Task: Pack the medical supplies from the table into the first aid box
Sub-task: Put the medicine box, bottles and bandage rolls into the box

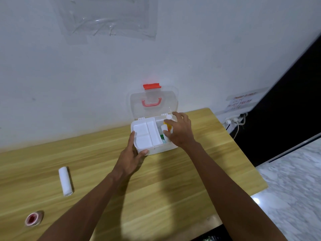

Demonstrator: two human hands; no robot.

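OK, status: first aid box (pixel 157 150) sits at the desk's (pixel 173 188) far edge, nearer the far right corner than the left. Its clear lid (pixel 171 101) is open and stands upright against the wall, red latch (pixel 152 86) on top, red handle (pixel 151 102) showing through it.

White inner tray (pixel 145 134) covers the left part of the box. The right part is an open compartment.

My left hand (pixel 132 154) grips the box's front left corner: thumb up along the left side, one fingertip bent onto the front wall.

My right hand (pixel 179 132) is over the right compartment, fingers curled, pinching a small white bottle (pixel 164 128) that's down inside the box opening. Something yellow (pixel 165 122) is just behind the bottle; can't tell if it's a separate item or a label. A white cap (pixel 168 117) pokes up at the compartment's far side, and a green item (pixel 161 136) lies lower in the compartment, mostly hidden by my hand.

On the desk, well apart from the box:
- bandage roll (pixel 65 181), white, lying on its side toward the left edge
- tape roll (pixel 33 218), pale with a red core, lying flat near the near left corner

Both untouched, not touching each other.
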